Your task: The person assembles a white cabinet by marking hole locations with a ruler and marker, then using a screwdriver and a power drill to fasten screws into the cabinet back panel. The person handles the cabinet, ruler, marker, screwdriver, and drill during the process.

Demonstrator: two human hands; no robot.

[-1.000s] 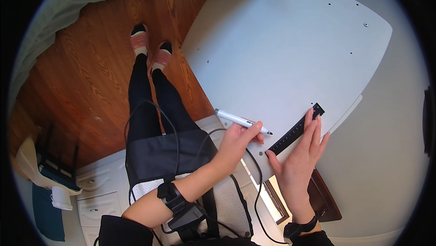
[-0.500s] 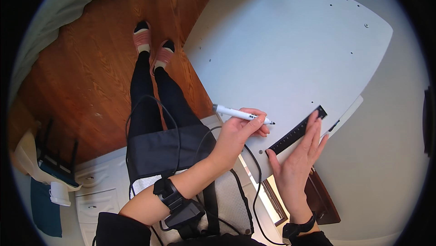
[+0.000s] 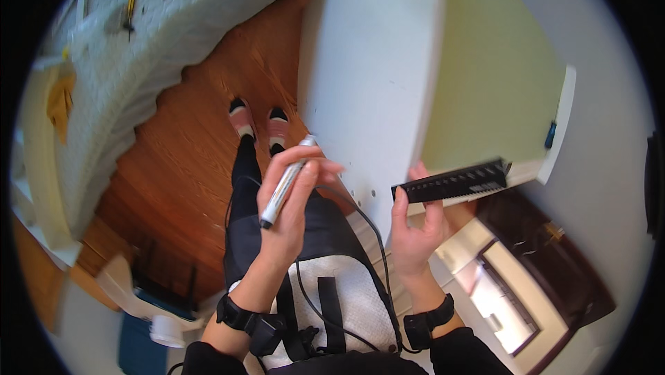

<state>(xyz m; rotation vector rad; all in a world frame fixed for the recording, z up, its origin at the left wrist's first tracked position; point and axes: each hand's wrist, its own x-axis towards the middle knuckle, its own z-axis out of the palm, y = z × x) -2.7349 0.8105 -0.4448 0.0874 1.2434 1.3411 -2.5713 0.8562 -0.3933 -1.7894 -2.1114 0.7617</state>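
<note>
My left hand [image 3: 287,184] is closed round a white marker [image 3: 280,195], whose dark end points down toward me. My right hand [image 3: 419,229] grips a flat black ruler [image 3: 450,181] with slots and a toothed edge, thumb in front and fingers partly behind it. A large white panel [image 3: 370,77] with small holes stands just beyond both hands. The ruler is held up in front of its near right edge; whether the two touch I cannot tell.
A yellow-green surface [image 3: 492,84] lies right of the panel, with a dark-handled tool [image 3: 551,135] at its edge. A yellow-handled screwdriver [image 3: 130,13] rests on the pale quilted cover [image 3: 166,36]. A dark brown cabinet [image 3: 533,250] stands lower right; a black cable [image 3: 377,226] hangs near my right hand.
The ruler, flat on the panel before, is now lifted in my right hand. My left hand has drawn left, turning the marker's dark end toward me. The view has shifted and the panel appears more edge-on.
</note>
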